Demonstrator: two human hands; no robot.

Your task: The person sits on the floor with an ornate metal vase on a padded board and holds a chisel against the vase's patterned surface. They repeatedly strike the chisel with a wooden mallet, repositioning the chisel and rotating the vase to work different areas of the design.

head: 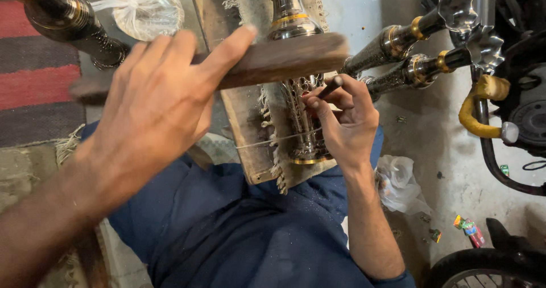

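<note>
Engraved metal vase: one (three more nearby); left hand grips wooden block, right hand grips punch.

Wooden block matt, rough; engraved metal stem glossy; frayed cloth coarse.

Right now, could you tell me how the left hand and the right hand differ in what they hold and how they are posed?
The left hand grips a wooden block raised above the work; the right hand pinches a thin dark tool. The left hand is blurred and well above the metal stem, while the right hand is sharp and rests against it. The left hand's fingers wrap broadly; the right hand's curl tightly. Both are bare.
</note>
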